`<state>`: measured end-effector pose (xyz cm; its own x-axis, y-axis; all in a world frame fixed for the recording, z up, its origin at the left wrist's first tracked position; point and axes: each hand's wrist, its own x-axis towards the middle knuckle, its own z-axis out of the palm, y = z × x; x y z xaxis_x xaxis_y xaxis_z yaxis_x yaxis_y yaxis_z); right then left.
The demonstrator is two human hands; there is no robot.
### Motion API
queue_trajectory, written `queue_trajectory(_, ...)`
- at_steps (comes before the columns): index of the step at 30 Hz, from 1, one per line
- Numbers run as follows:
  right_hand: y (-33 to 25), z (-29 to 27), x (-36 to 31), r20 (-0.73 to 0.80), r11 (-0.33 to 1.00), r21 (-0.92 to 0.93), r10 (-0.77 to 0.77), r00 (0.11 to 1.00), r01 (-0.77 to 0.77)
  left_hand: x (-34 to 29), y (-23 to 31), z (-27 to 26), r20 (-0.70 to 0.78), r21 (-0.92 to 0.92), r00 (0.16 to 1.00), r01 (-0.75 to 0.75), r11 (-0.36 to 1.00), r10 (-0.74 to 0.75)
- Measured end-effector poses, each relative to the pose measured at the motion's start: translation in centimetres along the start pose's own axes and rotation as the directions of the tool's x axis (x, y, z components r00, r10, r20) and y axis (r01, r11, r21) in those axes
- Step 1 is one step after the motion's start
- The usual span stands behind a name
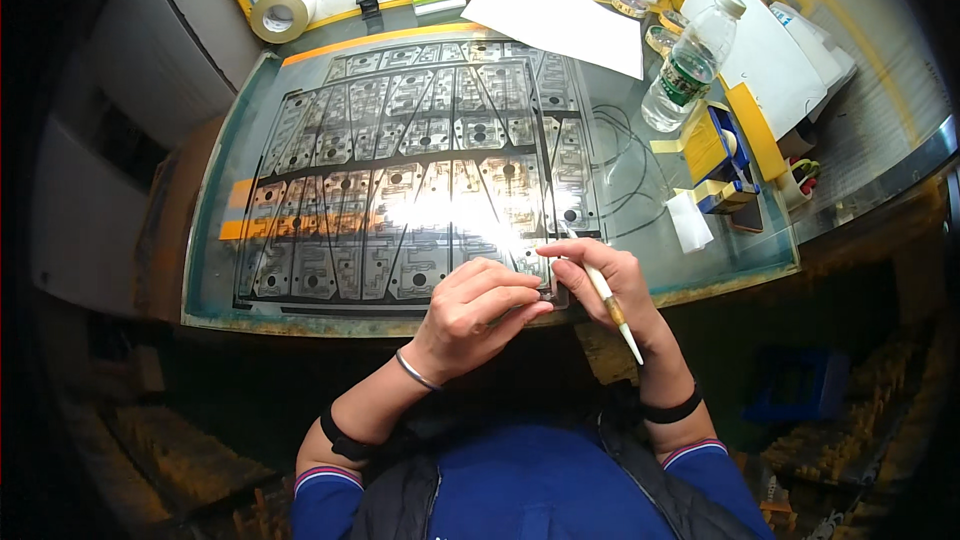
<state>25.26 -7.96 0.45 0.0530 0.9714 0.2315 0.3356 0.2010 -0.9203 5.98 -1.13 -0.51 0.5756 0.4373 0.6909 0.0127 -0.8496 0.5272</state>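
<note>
A clear film sheet (400,178) printed with a dark, repeating pattern of angled panels lies on the glass-topped table, over another patterned film (558,90) that shows past its right and far edges. At its near right corner, my left hand (475,312) is closed, thumb and bent fingers meeting on the corner. Just right of it, my right hand (612,280) grips a slim white pen-like tool (603,285) with a brownish band. The tool's tapered white end points back toward me; its other end, by the film's right edge, is too small to make out.
Right of the films stand a water bottle (690,65) and a blue-yellow tape dispenser (722,160). A tape roll (279,16) sits at the far left, a white paper sheet (560,20) at the back. Light glares off the film's middle. The table's near edge (300,326) runs before me.
</note>
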Motion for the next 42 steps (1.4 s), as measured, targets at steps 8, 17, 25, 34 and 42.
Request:
queue_trajectory(8,0.3,0.1,0.2,-0.022,1.000,-0.021,-0.015,1.000,0.015,0.2,0.2,0.9,0.009,-0.048,0.998,-0.060,0.997,0.061)
queue_trajectory(17,0.7,0.5,0.1,0.017,0.999,-0.010,0.031,0.999,-0.031,-0.2,0.1,1.4,0.013,-0.022,0.999,-0.048,0.999,0.049)
queue_trajectory(25,0.4,0.4,0.1,0.039,0.998,0.016,0.060,0.997,-0.061,-0.4,0.2,1.9,0.015,-0.044,0.999,0.049,0.998,-0.048)
queue_trajectory(34,1.1,0.5,0.0,0.044,0.997,0.056,0.051,0.998,-0.054,-0.1,0.3,1.8,0.101,-0.167,0.986,0.149,0.975,-0.133)
queue_trajectory(42,0.8,0.5,-0.2,0.026,0.998,0.048,0.048,0.998,-0.049,-0.3,0.5,1.5,-0.018,-0.106,0.995,0.092,0.990,-0.095)
